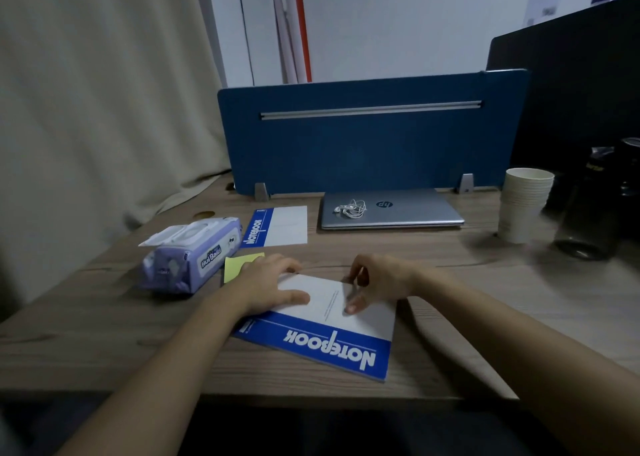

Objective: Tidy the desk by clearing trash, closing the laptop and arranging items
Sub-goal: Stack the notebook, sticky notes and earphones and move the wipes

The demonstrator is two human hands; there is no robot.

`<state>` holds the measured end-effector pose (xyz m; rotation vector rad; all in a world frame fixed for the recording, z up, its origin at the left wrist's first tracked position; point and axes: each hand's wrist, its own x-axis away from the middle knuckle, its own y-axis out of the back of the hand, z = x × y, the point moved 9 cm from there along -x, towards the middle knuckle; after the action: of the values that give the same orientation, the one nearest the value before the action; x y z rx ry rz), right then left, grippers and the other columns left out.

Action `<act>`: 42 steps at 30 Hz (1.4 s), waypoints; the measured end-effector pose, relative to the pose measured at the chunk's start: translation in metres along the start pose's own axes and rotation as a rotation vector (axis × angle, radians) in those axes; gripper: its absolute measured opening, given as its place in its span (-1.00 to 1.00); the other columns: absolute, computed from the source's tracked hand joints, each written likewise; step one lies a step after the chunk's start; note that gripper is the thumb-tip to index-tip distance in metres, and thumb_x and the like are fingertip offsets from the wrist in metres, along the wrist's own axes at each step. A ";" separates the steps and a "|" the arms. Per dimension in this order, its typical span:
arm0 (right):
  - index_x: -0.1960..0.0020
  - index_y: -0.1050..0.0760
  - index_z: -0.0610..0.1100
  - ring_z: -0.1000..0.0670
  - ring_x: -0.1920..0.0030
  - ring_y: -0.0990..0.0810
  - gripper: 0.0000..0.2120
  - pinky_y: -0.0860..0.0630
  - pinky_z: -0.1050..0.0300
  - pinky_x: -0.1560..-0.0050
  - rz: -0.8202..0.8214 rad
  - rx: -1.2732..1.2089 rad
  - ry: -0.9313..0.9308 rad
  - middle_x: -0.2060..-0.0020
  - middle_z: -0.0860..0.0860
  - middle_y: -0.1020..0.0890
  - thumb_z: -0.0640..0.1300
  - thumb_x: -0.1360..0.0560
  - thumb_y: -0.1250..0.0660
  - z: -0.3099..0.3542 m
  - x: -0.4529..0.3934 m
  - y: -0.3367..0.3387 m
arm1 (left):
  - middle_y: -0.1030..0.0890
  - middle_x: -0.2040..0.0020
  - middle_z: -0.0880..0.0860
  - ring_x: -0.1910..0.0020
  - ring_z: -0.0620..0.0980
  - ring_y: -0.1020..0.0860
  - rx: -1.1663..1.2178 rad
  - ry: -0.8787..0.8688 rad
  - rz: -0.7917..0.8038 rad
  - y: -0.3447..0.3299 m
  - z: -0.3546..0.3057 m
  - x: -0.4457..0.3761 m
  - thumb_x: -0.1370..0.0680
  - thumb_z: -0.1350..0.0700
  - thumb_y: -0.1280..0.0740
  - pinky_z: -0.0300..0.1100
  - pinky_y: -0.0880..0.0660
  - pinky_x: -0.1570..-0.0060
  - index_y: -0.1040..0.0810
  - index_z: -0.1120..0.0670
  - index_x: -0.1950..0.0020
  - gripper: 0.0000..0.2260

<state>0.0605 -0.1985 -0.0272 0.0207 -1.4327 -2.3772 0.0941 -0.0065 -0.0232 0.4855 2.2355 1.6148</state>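
A blue-and-white notebook [332, 331] lies flat at the near middle of the wooden desk [86, 334], its blue title band toward the person. The left hand [268, 287] rests on its far left corner with fingers spread nearly straight, pressing down and closed around nothing. The right hand [375, 282] sits on the notebook's far right corner, fingers curled with the tips touching the cover; whether it pinches the edge I cannot tell from here.

At ten o'clock from the notebook, a yellow sticky pad [235, 265] lies partly under the left hand, and beyond it a purple pack of wet wipes [190, 255]. At eleven o'clock lies a second notebook [278, 226]. At one o'clock a shut silver laptop [394, 211] lies against the blue divider [363, 144], with white earphones [351, 209] on its lid. At two o'clock stands a stack of paper cups [524, 204], a dark bottle [588, 210] just beside it.
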 end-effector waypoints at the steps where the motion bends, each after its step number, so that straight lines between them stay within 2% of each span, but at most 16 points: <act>1: -0.17 -0.44 -0.02 0.01 -0.03 -0.58 -0.41 -0.56 0.08 -0.05 0.000 0.032 -0.022 -0.03 0.07 -0.59 0.15 -0.26 -0.57 0.001 0.000 -0.001 | -0.44 -0.35 -0.10 -0.30 -0.05 -0.39 0.016 0.011 -0.017 0.000 0.001 -0.001 -0.37 -0.37 -0.38 0.09 -0.34 -0.32 -0.40 -0.18 -0.35 -0.39; 4: -0.07 -0.51 -0.06 0.01 0.06 -0.61 -0.52 -0.55 0.14 0.08 0.013 0.116 -0.084 0.05 0.04 -0.63 0.15 -0.28 -0.55 0.002 -0.003 -0.003 | -0.44 -0.36 -0.08 -0.31 -0.01 -0.40 0.033 0.040 -0.043 -0.002 0.001 -0.003 -0.36 -0.36 -0.39 0.13 -0.36 -0.31 -0.41 -0.19 -0.34 -0.40; 7: 0.06 -0.50 -0.05 -0.02 0.12 -0.62 -0.58 -0.58 0.08 0.06 0.065 0.154 -0.156 0.10 0.02 -0.64 0.19 -0.29 -0.53 -0.002 -0.008 -0.007 | -0.43 -0.37 -0.09 -0.31 0.01 -0.39 0.002 0.063 -0.078 -0.003 0.000 -0.007 -0.38 -0.39 -0.33 0.13 -0.34 -0.31 -0.39 -0.19 -0.35 -0.40; 11: 0.02 -0.52 -0.07 0.03 0.17 -0.60 -0.59 -0.51 0.17 0.23 0.042 0.142 -0.137 0.14 0.04 -0.63 0.22 -0.35 -0.47 -0.002 -0.009 -0.002 | -0.46 -0.37 -0.07 -0.27 0.01 -0.45 -0.044 0.080 -0.168 0.000 -0.001 -0.011 -0.41 -0.40 -0.27 0.09 -0.37 -0.26 -0.35 -0.17 -0.38 -0.39; 15: 0.05 -0.49 -0.06 0.04 0.16 -0.63 -0.79 -0.52 0.18 0.22 -0.042 -0.213 0.009 0.13 0.02 -0.64 0.08 -0.51 -0.36 -0.010 -0.004 0.003 | -0.54 -0.27 -0.04 -0.09 -0.06 -0.56 0.247 0.147 -0.190 0.003 0.017 -0.017 -0.49 -0.37 -0.21 0.00 -0.53 -0.05 -0.29 -0.14 -0.43 -0.43; 18: 0.07 -0.45 -0.13 -0.06 0.21 -0.65 -0.87 -0.54 0.04 0.24 -0.229 -0.600 0.046 0.15 -0.10 -0.66 -0.07 -0.57 -0.32 -0.030 -0.008 0.015 | -0.55 -0.13 -0.03 0.07 -0.11 -0.55 0.350 0.185 -0.246 0.016 0.034 -0.025 -0.56 -0.33 -0.13 -0.13 -0.44 0.15 -0.33 -0.11 -0.37 -0.53; 20: 0.05 -0.43 -0.13 -0.13 0.25 -0.62 -0.92 -0.49 0.04 0.36 -0.349 -0.797 0.038 0.16 -0.17 -0.65 -0.13 -0.59 -0.28 -0.043 -0.014 0.022 | -0.60 -0.10 0.01 0.05 -0.04 -0.58 0.326 0.184 -0.293 0.025 0.042 -0.030 -0.58 -0.32 -0.07 -0.09 -0.45 0.09 -0.38 -0.08 -0.34 -0.54; 22: 0.04 -0.43 -0.13 -0.13 0.29 -0.61 -0.91 -0.43 0.08 0.48 -0.432 -0.837 -0.003 0.16 -0.19 -0.65 -0.12 -0.61 -0.24 -0.051 -0.023 0.027 | -0.65 -0.05 0.02 0.16 -0.06 -0.64 0.361 0.216 -0.326 0.031 0.054 -0.034 -0.59 -0.32 -0.03 -0.02 -0.51 0.04 -0.37 -0.07 -0.35 -0.52; 24: -0.01 -0.44 -0.18 -0.14 0.31 -0.60 -0.89 -0.43 0.06 0.49 -0.497 -0.840 -0.020 0.14 -0.23 -0.64 -0.13 -0.62 -0.21 -0.051 -0.036 0.030 | -0.66 -0.03 0.03 0.22 -0.02 -0.65 0.373 0.281 -0.369 0.036 0.071 -0.035 -0.59 -0.31 -0.02 0.02 -0.55 0.03 -0.34 -0.08 -0.36 -0.53; 27: -0.17 -0.44 -0.25 -0.03 0.39 -0.57 -0.82 -0.40 0.18 0.58 -0.574 -0.861 0.002 0.10 -0.19 -0.63 -0.19 -0.64 -0.16 -0.041 -0.060 0.032 | -0.62 -0.18 0.10 -0.03 0.08 -0.60 0.298 0.340 -0.429 0.038 0.095 -0.035 -0.61 -0.25 -0.09 0.04 -0.53 -0.07 -0.40 -0.01 -0.34 -0.56; 29: -0.23 -0.42 -0.23 0.00 0.31 -0.58 -0.79 -0.42 0.22 0.57 -0.579 -0.867 0.033 0.06 -0.12 -0.63 -0.22 -0.64 -0.13 -0.029 -0.079 0.030 | -0.59 -0.24 0.09 -0.13 0.07 -0.56 0.245 0.318 -0.466 0.037 0.099 -0.038 -0.61 -0.21 -0.14 0.01 -0.52 -0.09 -0.42 0.00 -0.33 -0.59; 32: -0.21 -0.41 -0.11 -0.06 0.12 -0.64 -0.80 -0.54 0.10 0.36 -0.555 -0.837 0.052 -0.01 -0.07 -0.64 -0.23 -0.62 -0.13 -0.011 -0.105 0.027 | -0.54 -0.25 0.08 -0.14 0.06 -0.54 0.167 0.310 -0.484 0.038 0.099 -0.043 -0.60 -0.18 -0.17 0.05 -0.54 -0.09 -0.41 -0.01 -0.32 -0.62; 35: -0.09 -0.40 -0.15 -0.16 0.00 -0.64 -0.90 -0.56 -0.05 0.11 -0.554 -0.802 0.027 -0.03 -0.14 -0.62 -0.23 -0.60 -0.16 -0.002 -0.126 0.025 | -0.51 -0.26 0.07 -0.12 0.04 -0.54 0.149 0.352 -0.475 0.036 0.111 -0.045 -0.60 -0.17 -0.19 0.06 -0.55 -0.08 -0.42 0.01 -0.31 -0.63; 37: -0.14 -0.41 -0.24 -0.20 0.05 -0.64 -0.83 -0.54 -0.08 0.16 -0.576 -0.783 0.015 -0.01 -0.20 -0.62 -0.25 -0.58 -0.17 0.001 -0.135 0.025 | -0.53 -0.24 0.06 -0.09 0.01 -0.52 0.152 0.364 -0.497 0.040 0.121 -0.045 -0.59 -0.19 -0.18 -0.01 -0.51 -0.03 -0.43 0.01 -0.26 -0.63; 40: -0.17 -0.42 -0.23 -0.09 0.31 -0.57 -0.80 -0.48 0.03 0.33 -0.598 -0.780 0.029 0.10 -0.20 -0.62 -0.28 -0.56 -0.15 0.007 -0.146 0.023 | -0.52 -0.29 0.09 -0.12 0.03 -0.50 0.156 0.400 -0.459 0.040 0.135 -0.048 -0.55 -0.31 -0.17 -0.06 -0.43 0.01 -0.42 0.03 -0.31 -0.49; 42: -0.24 -0.42 -0.19 -0.03 0.24 -0.58 -0.73 -0.52 0.06 0.27 -0.621 -0.795 0.024 0.07 -0.10 -0.59 -0.29 -0.57 -0.14 0.009 -0.155 0.022 | -0.52 -0.32 0.07 -0.14 0.03 -0.52 0.221 0.417 -0.371 0.033 0.143 -0.053 -0.47 -0.43 -0.17 -0.02 -0.49 -0.02 -0.35 0.01 -0.39 -0.33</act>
<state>0.2100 -0.1513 -0.0307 0.3244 -0.3951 -3.2668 0.2097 0.0983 -0.0308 -0.2352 2.6208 1.3751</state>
